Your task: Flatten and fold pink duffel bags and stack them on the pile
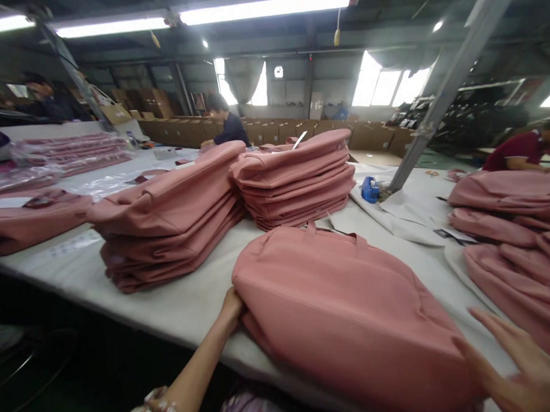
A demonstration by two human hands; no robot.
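Observation:
A large pink bag (342, 312) lies on its side on the table in front of me, its strap loops toward the far edge. At its left end, my left hand (234, 302) grips the edge, with the fingers mostly hidden by the bag. My right hand (519, 363) is at the bag's right end, its fingers spread, slightly blurred, and holding nothing. Behind the bag stands one stack of flattened pink bags (296, 181). Another stack of pink bags (167, 228) is to the left.
More pink bags (514, 221) are heaped at the right. Plastic-wrapped pink bags (74, 153) lie at the far left. A blue tape dispenser-like object (370, 189) sits by a slanted metal post (434, 116). Several people work beyond, near cardboard boxes (272, 132).

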